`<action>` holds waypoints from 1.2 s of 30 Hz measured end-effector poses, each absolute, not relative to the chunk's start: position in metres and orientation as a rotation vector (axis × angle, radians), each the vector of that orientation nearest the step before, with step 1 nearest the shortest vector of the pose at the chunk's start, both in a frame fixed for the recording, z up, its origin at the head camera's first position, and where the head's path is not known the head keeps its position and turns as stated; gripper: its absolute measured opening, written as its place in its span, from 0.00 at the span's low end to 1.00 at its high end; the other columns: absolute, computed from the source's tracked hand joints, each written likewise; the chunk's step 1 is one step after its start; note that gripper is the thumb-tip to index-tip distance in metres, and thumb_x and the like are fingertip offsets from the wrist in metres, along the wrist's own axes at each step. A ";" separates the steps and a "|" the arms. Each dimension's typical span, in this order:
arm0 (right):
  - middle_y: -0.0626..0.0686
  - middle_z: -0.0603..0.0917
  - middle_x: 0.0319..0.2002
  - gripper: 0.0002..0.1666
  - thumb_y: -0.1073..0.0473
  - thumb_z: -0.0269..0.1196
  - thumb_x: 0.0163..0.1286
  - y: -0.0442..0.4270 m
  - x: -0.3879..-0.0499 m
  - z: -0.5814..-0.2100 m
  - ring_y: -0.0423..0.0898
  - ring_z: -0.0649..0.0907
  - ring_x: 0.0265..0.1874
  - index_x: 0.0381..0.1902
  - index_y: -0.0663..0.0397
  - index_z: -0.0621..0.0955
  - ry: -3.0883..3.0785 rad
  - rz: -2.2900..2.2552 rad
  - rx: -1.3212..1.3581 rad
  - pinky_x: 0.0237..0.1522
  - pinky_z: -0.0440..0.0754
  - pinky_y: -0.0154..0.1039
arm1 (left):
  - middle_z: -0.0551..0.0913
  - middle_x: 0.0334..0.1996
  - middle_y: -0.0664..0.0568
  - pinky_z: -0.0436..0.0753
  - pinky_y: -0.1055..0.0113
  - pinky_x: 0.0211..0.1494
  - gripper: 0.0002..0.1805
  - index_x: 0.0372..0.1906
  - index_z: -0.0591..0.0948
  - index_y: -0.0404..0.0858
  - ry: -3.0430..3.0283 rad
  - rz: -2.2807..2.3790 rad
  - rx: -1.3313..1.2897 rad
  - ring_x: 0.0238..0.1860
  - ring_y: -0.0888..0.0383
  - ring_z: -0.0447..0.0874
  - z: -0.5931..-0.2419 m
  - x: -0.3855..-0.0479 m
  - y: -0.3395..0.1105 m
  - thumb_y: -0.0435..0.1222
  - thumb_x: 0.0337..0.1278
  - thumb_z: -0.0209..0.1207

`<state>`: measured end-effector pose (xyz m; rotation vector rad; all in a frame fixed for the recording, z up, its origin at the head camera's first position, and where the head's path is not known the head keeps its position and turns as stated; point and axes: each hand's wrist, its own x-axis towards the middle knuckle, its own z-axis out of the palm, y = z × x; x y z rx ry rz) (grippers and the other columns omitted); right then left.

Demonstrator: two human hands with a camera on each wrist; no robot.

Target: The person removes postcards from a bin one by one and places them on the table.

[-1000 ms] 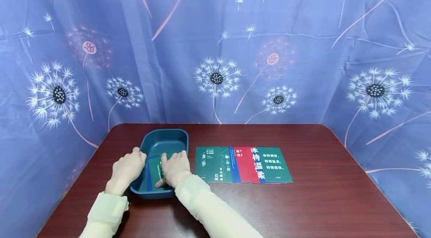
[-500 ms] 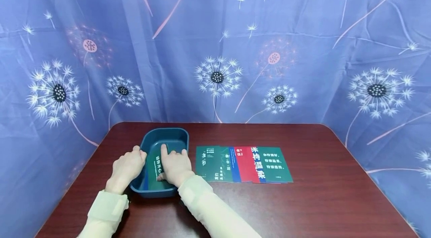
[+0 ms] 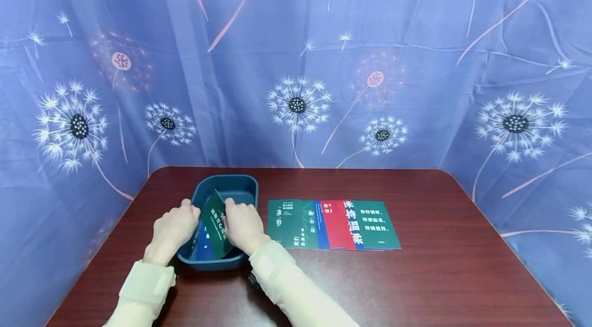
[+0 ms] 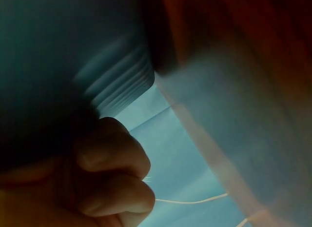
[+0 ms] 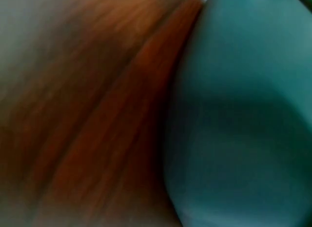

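Note:
My left hand (image 3: 173, 228) grips the left rim of a dark teal plastic tub (image 3: 226, 178). In the left wrist view, curled fingers (image 4: 116, 161) show below the ribbed tub wall (image 4: 117, 83). Inside the tub, my right hand (image 3: 244, 225) pinches the right edge of a green card (image 3: 215, 221) printed with white characters. That card stands tilted, its upper corner raised. Beneath it lies a blue card (image 3: 203, 250) with white print. The right wrist view holds only the tub's outer side (image 5: 239, 149), blurred, with no fingers visible.
To the right of the tub, several overlapping green, blue and red cards (image 3: 335, 221) lie in a row on the dark red-brown wooden table (image 3: 416, 286). A blue curtain (image 3: 240, 90) with dandelion prints hangs around the table's back and sides.
My right hand has closed on the green card and tilted it up from the tub floor, uncovering more of the blue card. My left hand has stayed at the rim.

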<state>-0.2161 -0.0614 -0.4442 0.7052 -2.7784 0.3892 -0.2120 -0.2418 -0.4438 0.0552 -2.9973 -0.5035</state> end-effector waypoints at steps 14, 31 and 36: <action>0.50 0.81 0.31 0.06 0.61 0.55 0.75 -0.033 -0.217 -0.421 0.39 0.79 0.26 0.45 0.50 0.69 -2.544 1.251 0.742 0.28 0.76 0.33 | 0.78 0.28 0.33 0.78 0.40 0.33 0.19 0.42 0.71 0.27 -2.985 -0.497 0.079 0.27 0.38 0.78 -0.446 -0.209 -0.244 0.41 0.72 0.41; 0.50 0.84 0.40 0.14 0.66 0.58 0.70 0.048 -0.216 -0.382 0.44 0.82 0.33 0.52 0.53 0.71 -2.356 1.424 0.522 0.38 0.79 0.41 | 0.78 0.32 0.31 0.77 0.39 0.35 0.21 0.47 0.70 0.25 -3.028 -0.500 0.109 0.29 0.38 0.78 -0.443 -0.212 -0.242 0.42 0.72 0.40; 0.52 0.85 0.43 0.19 0.68 0.57 0.70 0.076 -0.220 -0.377 0.45 0.84 0.32 0.57 0.53 0.71 -2.321 1.521 0.445 0.31 0.82 0.41 | 0.78 0.32 0.31 0.77 0.39 0.36 0.21 0.47 0.70 0.25 -3.038 -0.501 0.114 0.29 0.38 0.78 -0.444 -0.212 -0.241 0.42 0.72 0.39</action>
